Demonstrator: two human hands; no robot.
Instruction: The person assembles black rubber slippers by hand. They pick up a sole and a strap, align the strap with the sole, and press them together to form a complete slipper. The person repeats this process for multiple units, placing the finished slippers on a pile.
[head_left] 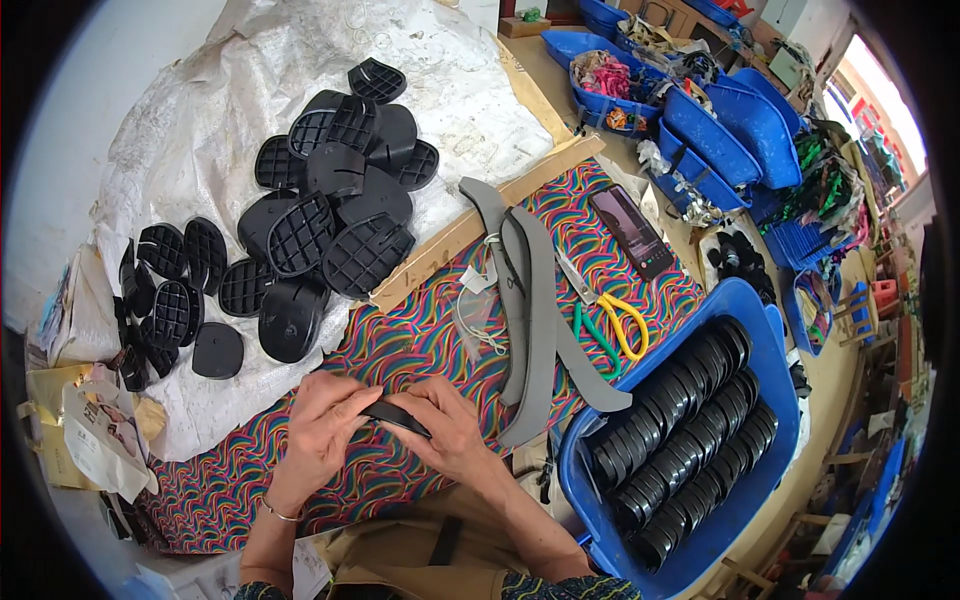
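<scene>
Above the near edge of the patterned cloth, my left hand (322,428) and my right hand (446,426) are both closed on one black shoe heel (397,416). It is seen edge-on, and fingers cover its ends. Beyond them a pile of black shoe heels (290,318) lies on the white sack (450,80), some with their gridded hollow sides up. To the right of my hands, a blue tub (575,480) holds tight rows of black heels (690,430).
Long grey foam strips (540,310) lie right of my hands. Past them are scissors (625,325) with yellow and green handles, and a phone (632,232). A wooden strip (480,225) borders the sack. Papers and a bag (105,440) stand at left; blue tubs (700,150) fill the far right.
</scene>
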